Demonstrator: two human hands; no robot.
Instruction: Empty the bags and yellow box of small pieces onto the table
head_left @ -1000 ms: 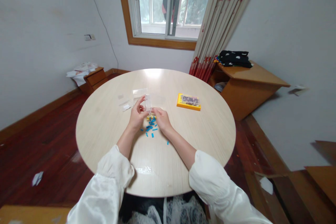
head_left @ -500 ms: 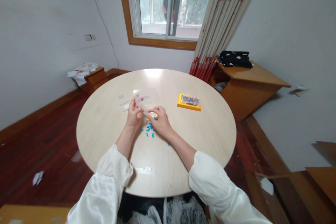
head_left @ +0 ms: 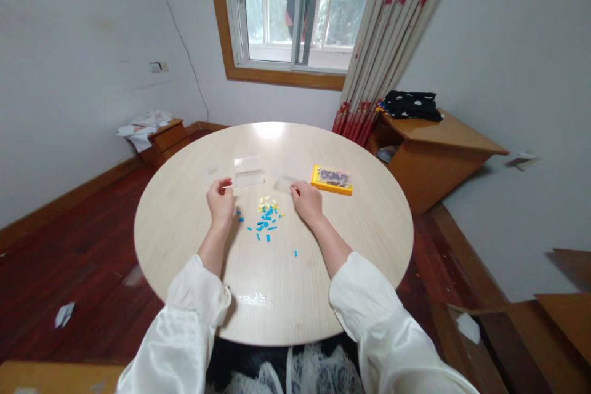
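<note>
My left hand (head_left: 220,202) rests on the round table (head_left: 184,240) with its fingers curled in; what they pinch, if anything, is hidden. Just right of it lie flat clear plastic bags (head_left: 248,171). My right hand (head_left: 307,200) is curled too, its fingertips closed on the edge of another clear plastic bag (head_left: 283,183) that lies on the table. Between the two hands sits a loose scatter of small blue and yellow pieces (head_left: 266,218). One blue piece (head_left: 295,253) lies apart, nearer me.
A yellow box (head_left: 331,178) lies on the table right of my right hand. A wooden cabinet (head_left: 438,148) with dark cloth on top stands to the right by the curtain. A low wooden stand (head_left: 168,134) with papers is at the left wall.
My hands, which were together over the pile holding a clear bag, have moved apart to left and right. The bag is down flat and the yellow and blue pieces lie uncovered.
</note>
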